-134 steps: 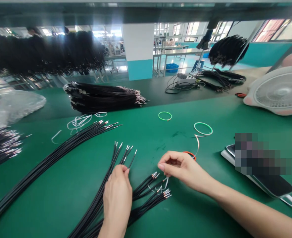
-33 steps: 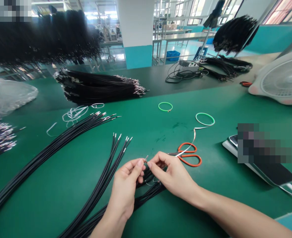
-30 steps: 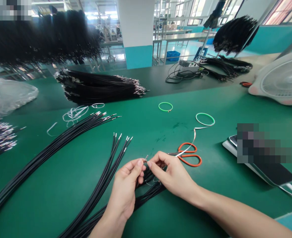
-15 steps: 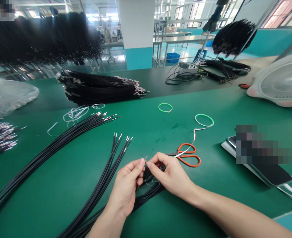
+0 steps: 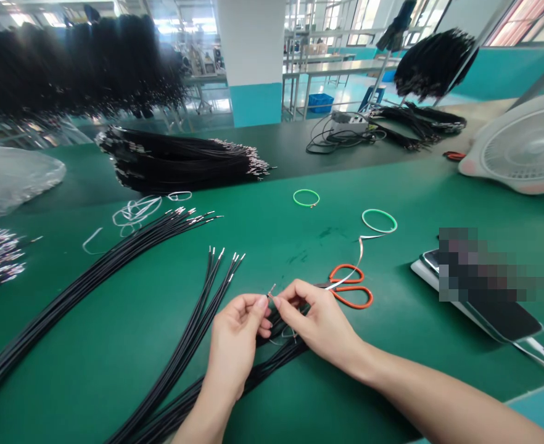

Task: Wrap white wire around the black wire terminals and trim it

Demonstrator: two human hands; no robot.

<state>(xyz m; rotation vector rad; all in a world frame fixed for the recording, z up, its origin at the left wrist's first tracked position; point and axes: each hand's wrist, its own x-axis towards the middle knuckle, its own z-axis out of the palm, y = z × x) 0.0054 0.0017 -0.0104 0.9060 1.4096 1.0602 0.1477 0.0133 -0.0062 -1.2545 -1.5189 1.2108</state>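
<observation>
Over the green tabletop, a bare wire end sticks up from the pinched thumb and forefinger of the left hand; the right hand has thumb and fingertip against it, though whether they grip it I cannot tell. Black cables lie beneath both hands. Beyond the right hand are orange-handled scissors, crossed by a white strip that reaches a green ring.

Above the green table, the left hand pinches a thin wire end; the right hand reaches its fingertips to it, their grip unclear; orange-handled scissors lie just beyond; a black cable bundle rests toward the far edge.
</observation>
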